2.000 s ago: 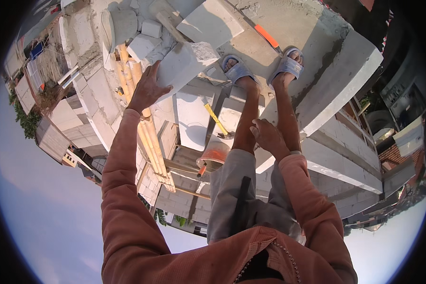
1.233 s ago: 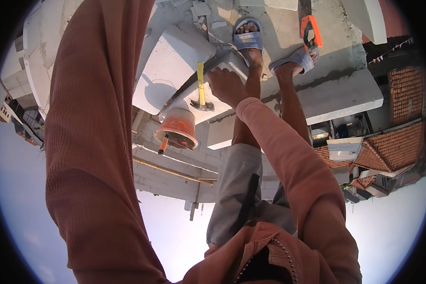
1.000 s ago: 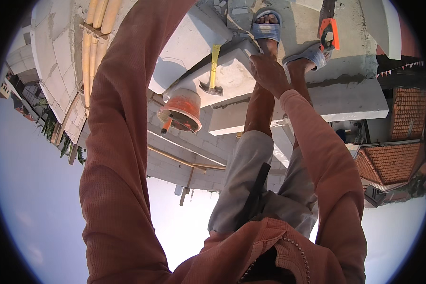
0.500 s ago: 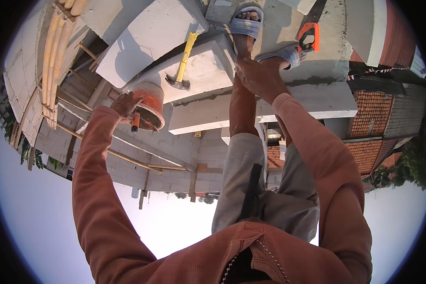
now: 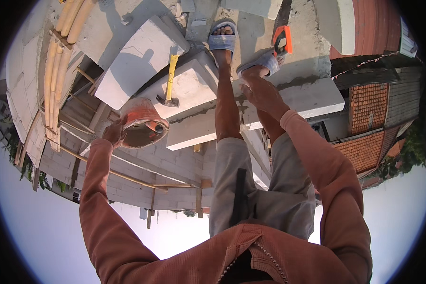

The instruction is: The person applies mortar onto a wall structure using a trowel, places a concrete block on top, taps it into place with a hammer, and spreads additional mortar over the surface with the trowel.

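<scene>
My left hand [image 5: 114, 131] grips the rim of an orange, mortar-stained bucket [image 5: 138, 112], tilted with its mouth toward me; a tool with an orange-and-black handle [image 5: 154, 126] shows inside. A yellow-handled claw hammer [image 5: 171, 78] lies just above the bucket on a white block [image 5: 196, 85]. My right hand [image 5: 262, 94] is closed, fingers curled in front of my lower right leg; what they hold, if anything, is hidden. A saw with an orange handle [image 5: 288, 40] lies beyond my right sandal [image 5: 265, 64].
Another white block [image 5: 128, 71] sits left of the hammer. Bundled bamboo poles [image 5: 57, 71] run along the left. My feet stand on a concrete ledge [image 5: 307, 61] with a long block [image 5: 324, 102] at its edge, tiled roofs [image 5: 367, 104] below it, and block walls lie beneath.
My left hand left the block it held, came down to the bucket and has tilted it, turning the orange-handled tool. My right hand stays by my legs, shifted slightly.
</scene>
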The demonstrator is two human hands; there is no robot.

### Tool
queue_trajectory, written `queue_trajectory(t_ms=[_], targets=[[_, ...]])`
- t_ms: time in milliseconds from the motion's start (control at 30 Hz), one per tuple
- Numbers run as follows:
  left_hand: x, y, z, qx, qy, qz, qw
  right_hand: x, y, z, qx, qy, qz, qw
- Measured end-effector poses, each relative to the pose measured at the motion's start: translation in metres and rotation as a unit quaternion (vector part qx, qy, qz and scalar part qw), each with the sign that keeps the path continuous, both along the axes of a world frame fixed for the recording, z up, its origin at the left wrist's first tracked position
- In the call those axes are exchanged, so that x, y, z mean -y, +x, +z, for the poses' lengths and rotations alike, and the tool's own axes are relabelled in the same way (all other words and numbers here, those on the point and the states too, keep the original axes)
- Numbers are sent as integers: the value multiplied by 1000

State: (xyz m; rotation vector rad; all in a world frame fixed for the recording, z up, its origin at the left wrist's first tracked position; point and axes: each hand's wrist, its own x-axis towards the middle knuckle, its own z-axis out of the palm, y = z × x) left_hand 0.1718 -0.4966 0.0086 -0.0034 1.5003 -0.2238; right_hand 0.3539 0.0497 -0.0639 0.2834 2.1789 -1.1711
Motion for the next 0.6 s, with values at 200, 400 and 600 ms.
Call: queue_trajectory(t_ms=[200, 400, 600], targets=[[-37, -25, 94, -153, 167, 258, 939, 33, -62, 112, 152, -243, -175, 942], [-229, -12, 76, -239, 313, 336, 856, 34, -86, 146, 217, -332, -406, 823], [-349, 1, 36, -222, 336, 328, 855, -43, -104, 116, 197, -447, -685, 540]])
